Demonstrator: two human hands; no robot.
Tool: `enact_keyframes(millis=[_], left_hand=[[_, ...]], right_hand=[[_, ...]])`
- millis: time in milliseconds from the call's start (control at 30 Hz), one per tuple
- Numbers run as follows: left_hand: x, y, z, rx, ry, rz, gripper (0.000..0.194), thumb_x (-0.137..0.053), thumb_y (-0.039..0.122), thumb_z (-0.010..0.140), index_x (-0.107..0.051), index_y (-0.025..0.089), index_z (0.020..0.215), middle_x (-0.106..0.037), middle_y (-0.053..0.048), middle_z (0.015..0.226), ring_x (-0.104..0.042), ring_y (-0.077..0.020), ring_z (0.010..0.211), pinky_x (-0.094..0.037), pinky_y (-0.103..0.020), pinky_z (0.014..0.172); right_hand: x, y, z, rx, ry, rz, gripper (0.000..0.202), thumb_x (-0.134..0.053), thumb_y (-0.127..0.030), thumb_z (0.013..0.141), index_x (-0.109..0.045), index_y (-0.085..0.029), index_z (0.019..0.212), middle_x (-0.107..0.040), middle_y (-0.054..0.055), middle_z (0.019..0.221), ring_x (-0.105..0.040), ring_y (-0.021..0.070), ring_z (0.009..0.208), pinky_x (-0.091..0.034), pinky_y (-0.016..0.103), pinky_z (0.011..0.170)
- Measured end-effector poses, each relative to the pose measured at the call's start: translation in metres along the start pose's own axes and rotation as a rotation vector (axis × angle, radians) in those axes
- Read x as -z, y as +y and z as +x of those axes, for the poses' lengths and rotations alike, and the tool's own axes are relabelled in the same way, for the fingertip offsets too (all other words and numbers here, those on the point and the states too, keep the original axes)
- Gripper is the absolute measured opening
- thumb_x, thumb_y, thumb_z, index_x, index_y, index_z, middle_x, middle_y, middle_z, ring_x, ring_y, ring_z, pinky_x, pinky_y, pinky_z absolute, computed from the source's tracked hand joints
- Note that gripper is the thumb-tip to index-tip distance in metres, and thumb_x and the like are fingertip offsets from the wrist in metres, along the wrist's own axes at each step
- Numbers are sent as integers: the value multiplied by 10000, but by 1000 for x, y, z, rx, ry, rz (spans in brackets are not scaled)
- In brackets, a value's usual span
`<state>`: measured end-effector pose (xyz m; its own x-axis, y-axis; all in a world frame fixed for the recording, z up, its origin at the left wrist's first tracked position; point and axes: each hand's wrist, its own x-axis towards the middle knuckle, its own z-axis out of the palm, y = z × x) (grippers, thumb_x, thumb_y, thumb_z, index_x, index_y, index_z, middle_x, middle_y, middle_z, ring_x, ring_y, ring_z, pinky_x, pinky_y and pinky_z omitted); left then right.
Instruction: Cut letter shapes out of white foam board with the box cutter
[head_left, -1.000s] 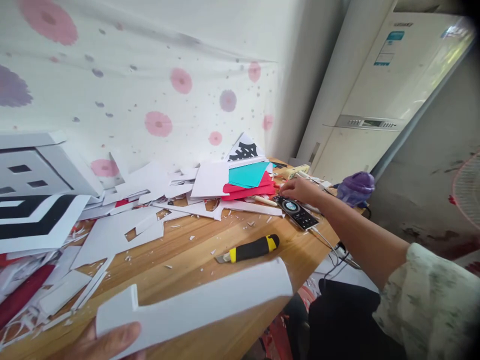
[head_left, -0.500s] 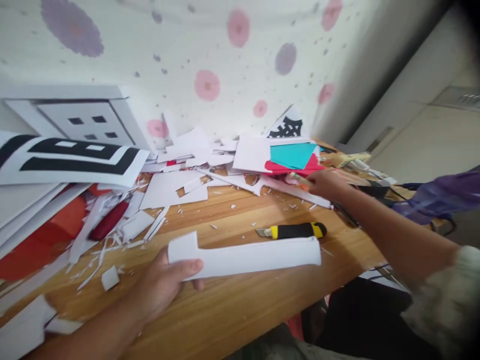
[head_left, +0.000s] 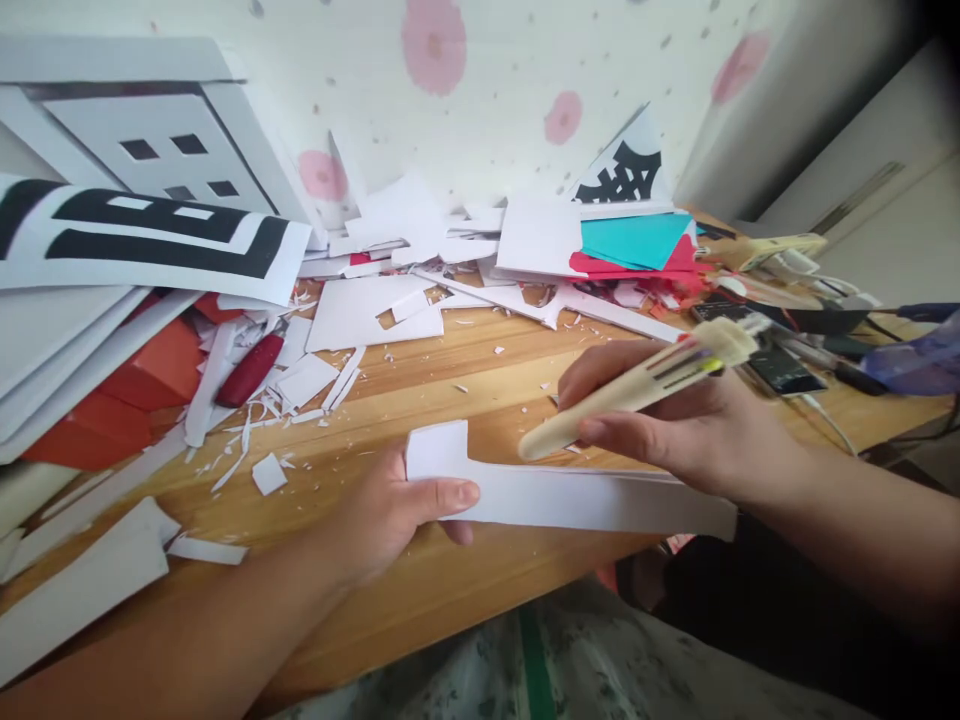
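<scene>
My left hand [head_left: 409,510] grips the short end of an L-shaped white foam board piece [head_left: 540,500], thumb on top and fingers underneath. The long arm of this piece points right, over the table's front edge. In my right hand [head_left: 667,410] is a thick cream multi-colour pen [head_left: 637,390], its rounded end pointing down-left, just above the piece. Coloured sliders show near its upper right end. The yellow and black utility knife is mostly hidden behind my right hand, with only a bit of what looks like its blade showing.
White offcuts [head_left: 375,310] and shreds litter the wooden table [head_left: 360,640]. At left are a dark red handle [head_left: 251,370], orange-red blocks [head_left: 161,360] and a black-patterned sheet [head_left: 165,235]. Turquoise paper [head_left: 637,240] lies at the back; a phone [head_left: 784,365] and cables are at right.
My right hand has come back from the far right of the table to the foam board piece, bringing the pen. The view has shifted, and the piece now sits farther right in it.
</scene>
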<state>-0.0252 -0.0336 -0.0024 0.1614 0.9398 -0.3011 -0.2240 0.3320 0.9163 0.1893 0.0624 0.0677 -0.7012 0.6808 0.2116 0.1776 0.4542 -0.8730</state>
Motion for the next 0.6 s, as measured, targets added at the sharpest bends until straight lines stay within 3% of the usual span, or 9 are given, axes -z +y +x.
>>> enact_keyframes(millis=[267,467,600], left_hand=[[0,-2,-3,42,-34,4,188,-716,293,673,-632,167,785,-621,-18,726,-583,-159,619,-495,-258,504],[-4,2,-3,22,-60,-42,170,-718,260,675,-650,193,815,-626,-6,745,-581,-162,669,-506,-249,498],[-3,1,-2,3,-87,-26,135,-709,261,689,-645,172,767,-610,-1,695,-570,-134,578,-496,-242,481]], right_hand=[[-10,-9,3,-54,-115,49,97,-659,-276,754,-599,-204,780,-613,-13,658,-565,98,530,-410,184,404],[-17,-13,3,-56,-100,73,90,-661,-253,750,-585,-210,774,-601,-19,629,-570,103,554,-444,190,456],[-17,-11,6,-16,-117,14,118,-683,-270,730,-590,-209,768,-606,-17,634,-557,101,543,-426,181,428]])
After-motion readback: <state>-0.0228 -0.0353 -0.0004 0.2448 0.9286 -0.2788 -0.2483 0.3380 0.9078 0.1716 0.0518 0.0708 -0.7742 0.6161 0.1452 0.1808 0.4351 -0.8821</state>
